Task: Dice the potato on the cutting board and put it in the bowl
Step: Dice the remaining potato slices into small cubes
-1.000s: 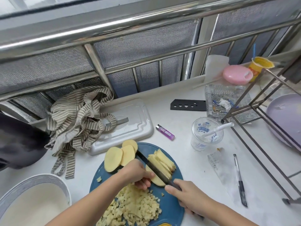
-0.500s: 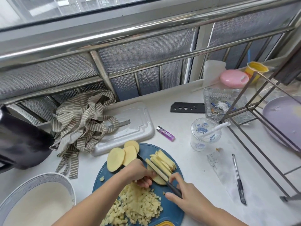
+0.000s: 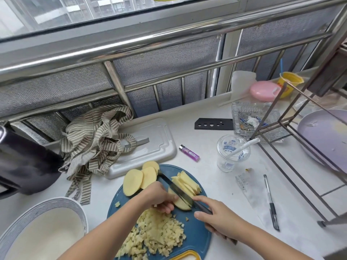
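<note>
Knife (image 3: 175, 187) clamped in right hand (image 3: 219, 220) fingers, left hand (image 3: 159, 197) fingers curled on potato (image 3: 181, 204) — dice (image 3: 159, 233) near board (image 3: 197, 229) edge.

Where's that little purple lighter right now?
In the head view, the purple lighter lies on the counter just beyond the blue cutting board, between the white tray and the clear plastic cup.

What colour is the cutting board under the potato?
The cutting board is dark blue, seen best in the head view.
</note>
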